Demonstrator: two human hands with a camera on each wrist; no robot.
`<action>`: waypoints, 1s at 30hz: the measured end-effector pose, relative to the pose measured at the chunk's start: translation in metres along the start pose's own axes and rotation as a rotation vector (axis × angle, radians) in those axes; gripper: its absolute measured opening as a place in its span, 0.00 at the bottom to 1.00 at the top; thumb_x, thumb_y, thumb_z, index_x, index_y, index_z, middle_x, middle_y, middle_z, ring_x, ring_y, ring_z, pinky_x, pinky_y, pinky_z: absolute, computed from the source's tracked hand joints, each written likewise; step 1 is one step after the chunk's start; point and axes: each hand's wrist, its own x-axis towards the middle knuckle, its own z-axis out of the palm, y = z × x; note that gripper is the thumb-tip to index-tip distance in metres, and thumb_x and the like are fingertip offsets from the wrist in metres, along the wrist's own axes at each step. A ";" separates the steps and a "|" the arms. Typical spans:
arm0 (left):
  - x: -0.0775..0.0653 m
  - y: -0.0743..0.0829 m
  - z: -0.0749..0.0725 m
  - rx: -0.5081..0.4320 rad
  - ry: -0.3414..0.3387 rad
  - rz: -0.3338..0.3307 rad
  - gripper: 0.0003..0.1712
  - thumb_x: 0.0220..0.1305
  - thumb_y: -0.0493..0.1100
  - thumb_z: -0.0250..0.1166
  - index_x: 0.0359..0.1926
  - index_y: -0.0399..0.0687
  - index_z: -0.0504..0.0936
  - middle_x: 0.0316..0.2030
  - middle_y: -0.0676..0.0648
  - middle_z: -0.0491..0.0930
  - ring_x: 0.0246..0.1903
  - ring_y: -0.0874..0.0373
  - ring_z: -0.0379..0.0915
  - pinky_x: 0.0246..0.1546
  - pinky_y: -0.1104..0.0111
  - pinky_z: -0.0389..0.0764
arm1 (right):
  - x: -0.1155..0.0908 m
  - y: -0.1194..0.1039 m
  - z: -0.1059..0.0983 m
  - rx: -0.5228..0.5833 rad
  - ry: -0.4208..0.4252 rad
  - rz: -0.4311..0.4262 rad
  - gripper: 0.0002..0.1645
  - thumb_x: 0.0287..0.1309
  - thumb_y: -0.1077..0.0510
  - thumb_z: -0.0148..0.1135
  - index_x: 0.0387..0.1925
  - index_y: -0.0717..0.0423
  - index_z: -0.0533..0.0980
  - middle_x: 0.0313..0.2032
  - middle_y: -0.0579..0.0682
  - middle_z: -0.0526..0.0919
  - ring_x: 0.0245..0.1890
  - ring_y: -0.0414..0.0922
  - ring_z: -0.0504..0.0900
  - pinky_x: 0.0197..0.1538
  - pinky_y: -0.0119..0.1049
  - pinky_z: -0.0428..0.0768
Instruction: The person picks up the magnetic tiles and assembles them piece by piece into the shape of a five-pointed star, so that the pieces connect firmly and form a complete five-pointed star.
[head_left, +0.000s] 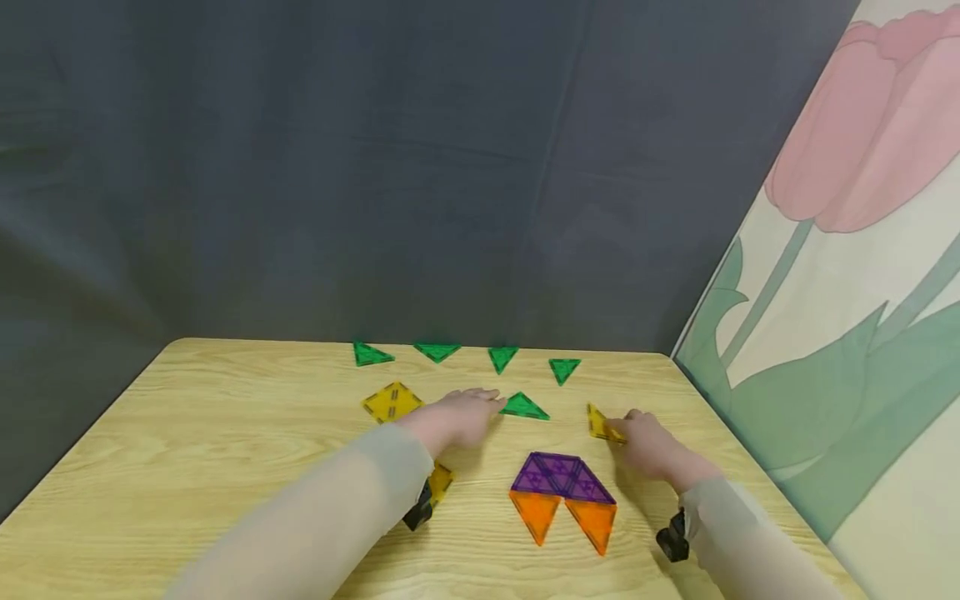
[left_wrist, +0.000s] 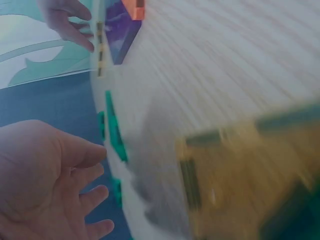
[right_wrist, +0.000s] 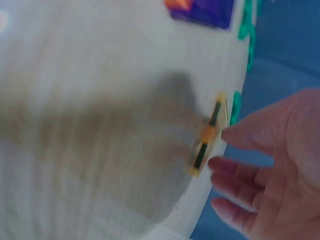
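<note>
My left hand (head_left: 467, 417) reaches over the table with its fingers loosely extended and nothing in them. Its fingertips come right to the left corner of a green triangular magnetic tile (head_left: 524, 407). At the right, the fingertips of my right hand (head_left: 651, 446) are at the edge of a yellow triangular tile (head_left: 597, 422). In the right wrist view, thumb and fingers stay spread beside that yellow tile (right_wrist: 207, 132). Between the hands lie joined purple triangular tiles (head_left: 558, 477), with two orange triangles (head_left: 536, 512) pointing toward me below them.
Several green triangles (head_left: 437, 352) lie along the table's far edge. Yellow tiles (head_left: 393, 400) lie left of my left hand, and another yellow piece (head_left: 442, 482) is partly hidden by my left wrist. A dark curtain (head_left: 375, 183) hangs behind; a tulip-patterned wall (head_left: 862, 333) borders the right side.
</note>
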 end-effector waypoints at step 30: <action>0.023 0.021 0.008 0.099 0.038 -0.003 0.21 0.70 0.37 0.55 0.62 0.48 0.78 0.64 0.45 0.65 0.64 0.52 0.59 0.66 0.59 0.62 | 0.026 -0.050 0.012 0.163 -0.085 -0.051 0.28 0.63 0.71 0.54 0.65 0.72 0.68 0.60 0.68 0.73 0.63 0.65 0.68 0.64 0.58 0.66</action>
